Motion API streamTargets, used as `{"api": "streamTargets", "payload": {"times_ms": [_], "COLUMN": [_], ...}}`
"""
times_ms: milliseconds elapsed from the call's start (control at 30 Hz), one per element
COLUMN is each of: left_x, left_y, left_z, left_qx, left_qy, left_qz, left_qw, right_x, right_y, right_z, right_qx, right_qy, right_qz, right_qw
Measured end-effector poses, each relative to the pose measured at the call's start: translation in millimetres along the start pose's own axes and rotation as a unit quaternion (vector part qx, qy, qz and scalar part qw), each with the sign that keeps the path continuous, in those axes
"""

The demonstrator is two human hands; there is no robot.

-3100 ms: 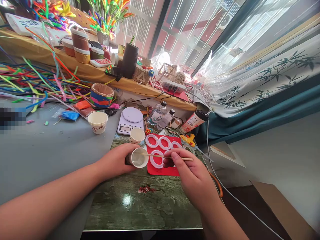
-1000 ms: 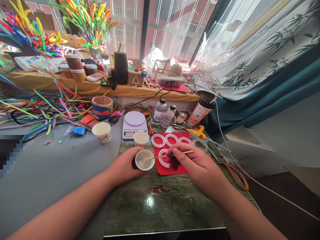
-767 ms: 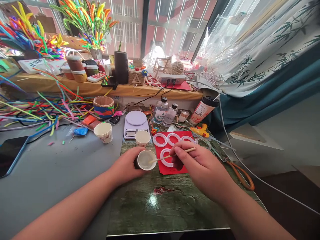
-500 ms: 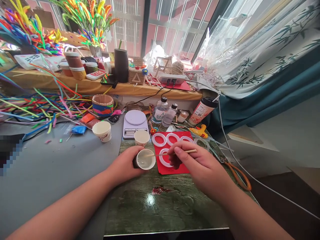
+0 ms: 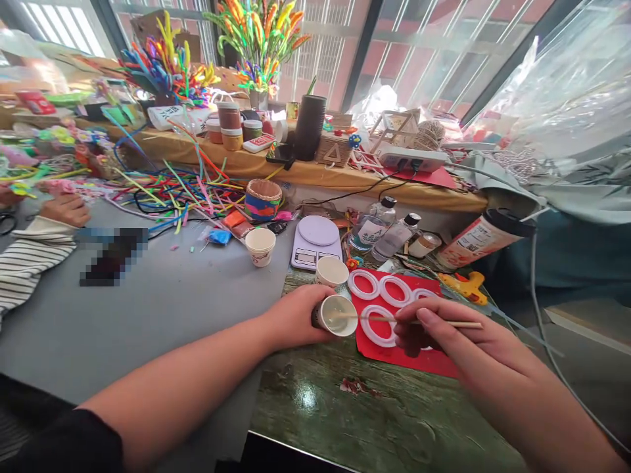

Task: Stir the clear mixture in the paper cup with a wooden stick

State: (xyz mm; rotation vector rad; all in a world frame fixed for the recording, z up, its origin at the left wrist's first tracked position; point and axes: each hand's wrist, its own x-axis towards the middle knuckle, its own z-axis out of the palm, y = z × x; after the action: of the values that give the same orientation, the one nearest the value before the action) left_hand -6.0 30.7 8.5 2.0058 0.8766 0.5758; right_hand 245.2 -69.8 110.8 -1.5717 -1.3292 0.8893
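My left hand [image 5: 300, 316] is wrapped round a paper cup [image 5: 351, 323] with clear, bubbly liquid inside, tilted toward me. Between the fingers of my right hand [image 5: 438, 332] is a thin wooden stick [image 5: 466, 324], its far end inside the cup. Under and behind my right hand lie white ring-shaped molds [image 5: 365, 284] on a red sheet [image 5: 374, 351]; the hand hides some of them. A second paper cup [image 5: 332, 270] stands just behind the held one. Beyond it is a lilac kitchen scale [image 5: 318, 231].
Two clear bottles [image 5: 373, 225] with black caps stand behind the molds, near a yellow glue gun [image 5: 463, 287]. Left are stacked paper cups [image 5: 260, 246], a colourful pot [image 5: 263, 199] and tangled pipe cleaners [image 5: 162, 197]. Another person's hand [image 5: 66, 209] rests at far left. A cable [image 5: 537, 295] hangs right.
The view has swung left, so things appear further right and another person's striped sleeve and hand show. My hands keep hold of the cup and the stick.
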Motion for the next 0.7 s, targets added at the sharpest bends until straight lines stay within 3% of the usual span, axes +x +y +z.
{"api": "streamTargets", "payload": {"times_ms": [333,500,700], "left_x": [-1.4,-0.9,-0.8], "left_y": [2.1,1.0,-0.6], "left_z": [-1.4,-0.3,0.8], "left_qx": [-0.001,0.009,0.012], "left_qy": [0.003,0.007,0.01], "left_qz": [-0.001,0.0,-0.001], "left_qw": [1.0,1.0,1.0], "right_x": [-1.1,-0.9,-1.7], "right_y": [-21.1,-22.8,-21.5], "right_z": [5.4,2.4,0.8], "right_qx": [0.023,0.01,-0.004], "right_qy": [-0.011,-0.032,-0.017], "right_qz": [0.013,0.021,0.019], "right_qw": [1.0,0.999,1.0]}}
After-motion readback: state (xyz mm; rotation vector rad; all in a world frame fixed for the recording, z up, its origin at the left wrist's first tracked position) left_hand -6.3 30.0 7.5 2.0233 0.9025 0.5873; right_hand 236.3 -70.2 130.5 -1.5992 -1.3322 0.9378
